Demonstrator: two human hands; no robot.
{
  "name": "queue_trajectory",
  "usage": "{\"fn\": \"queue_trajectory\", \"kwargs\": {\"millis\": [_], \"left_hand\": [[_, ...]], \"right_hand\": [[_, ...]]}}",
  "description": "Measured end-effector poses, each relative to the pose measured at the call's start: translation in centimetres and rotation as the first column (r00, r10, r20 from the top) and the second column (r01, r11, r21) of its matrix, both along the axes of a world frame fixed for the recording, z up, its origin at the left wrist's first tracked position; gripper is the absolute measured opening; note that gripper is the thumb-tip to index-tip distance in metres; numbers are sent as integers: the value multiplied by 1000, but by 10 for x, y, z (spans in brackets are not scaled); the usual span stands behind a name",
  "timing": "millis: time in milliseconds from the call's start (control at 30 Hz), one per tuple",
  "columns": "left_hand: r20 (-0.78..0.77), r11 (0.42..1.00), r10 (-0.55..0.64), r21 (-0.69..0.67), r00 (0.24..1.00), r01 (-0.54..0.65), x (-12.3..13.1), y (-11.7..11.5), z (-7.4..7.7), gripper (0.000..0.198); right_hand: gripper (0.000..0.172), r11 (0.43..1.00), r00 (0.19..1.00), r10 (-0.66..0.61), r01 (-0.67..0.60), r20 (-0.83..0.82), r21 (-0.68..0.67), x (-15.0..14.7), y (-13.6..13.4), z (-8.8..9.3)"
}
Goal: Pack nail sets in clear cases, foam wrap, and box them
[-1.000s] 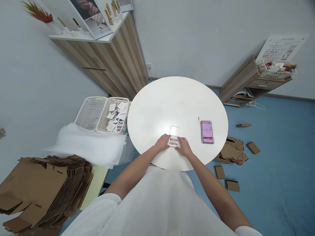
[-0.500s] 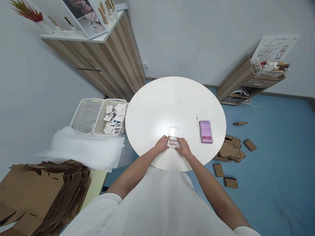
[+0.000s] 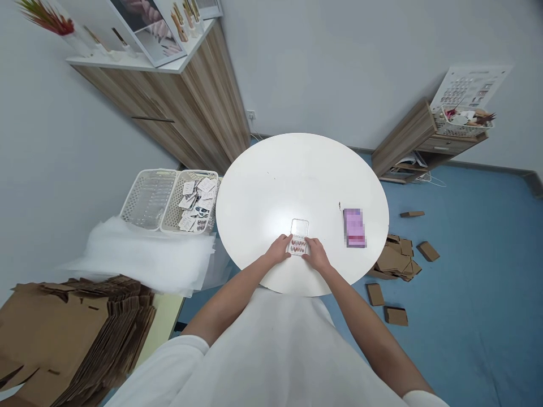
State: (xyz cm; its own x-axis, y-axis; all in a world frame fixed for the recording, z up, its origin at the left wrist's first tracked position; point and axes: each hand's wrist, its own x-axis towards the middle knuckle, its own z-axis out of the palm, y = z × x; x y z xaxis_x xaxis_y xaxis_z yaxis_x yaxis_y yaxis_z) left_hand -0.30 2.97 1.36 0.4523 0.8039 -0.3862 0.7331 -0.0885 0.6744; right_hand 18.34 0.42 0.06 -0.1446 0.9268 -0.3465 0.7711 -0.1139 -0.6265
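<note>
A small clear plastic case (image 3: 297,252) lies on the white round table (image 3: 297,169) near the edge closest to me. Its transparent lid (image 3: 300,227) is swung back, away from me. Inside sit two rows of press-on nails (image 3: 297,245), pinkish brown and glossy. My left hand (image 3: 279,249) grips the case's left side, fingers at the hinge end and thumb at the near corner. On the opposite side my right hand (image 3: 315,254) holds it the same way.
A purple pack (image 3: 355,228), blurred in part, lies on the table's right. Left of the table stand a white basket of cards (image 3: 195,203), a basket of clear cases (image 3: 149,199), white foam sheets (image 3: 148,254) and stacked flat cardboard (image 3: 76,339). Cardboard boxes (image 3: 396,259) lie on the blue floor.
Both hands stay on the open case, which keeps its place on the table. The view has shifted very slightly.
</note>
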Motion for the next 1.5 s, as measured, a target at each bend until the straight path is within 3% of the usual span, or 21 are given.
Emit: {"fn": "queue_trajectory", "kwargs": {"millis": [233,433,533,667,867,1033,1100,1233,1367,1500], "left_hand": [[105,973,215,-113,971,-203,-5,-6,-4,65],[172,830,528,-310,831,-464,-6,-16,-9,44],[206,832,529,-316,823,-455,-1,-19,-10,31],[252,853,496,-320,831,-412,5,-23,-9,19],[312,809,583,-307,750,-501,9,-30,-7,33],[327,789,614,-228,718,-571,8,-35,3,38],[368,779,626,-297,687,-551,7,-37,10,39],[423,705,704,-509,570,-494,1,-40,23,45],[480,688,723,-566,497,-454,-9,-40,34,46],[509,702,708,-585,489,-407,-21,-37,44,50]], "right_hand": [[67,996,992,-78,74,-94,-44,4,-1,4],[60,928,897,-349,290,-271,-236,3,-4,2],[57,905,865,-404,330,-298,-269,-1,-3,1],[56,918,881,-380,321,-282,-235,-4,-4,3],[52,941,895,-332,293,-297,-167,-3,-8,13],[50,922,832,-386,346,-397,-171,-4,-9,27],[49,914,799,-406,361,-443,-186,-4,-9,33],[46,899,722,-436,380,-537,-219,-7,-11,45],[40,889,672,-448,403,-589,-216,-12,-14,58],[38,867,628,-482,443,-611,-229,-20,-16,70]]}}
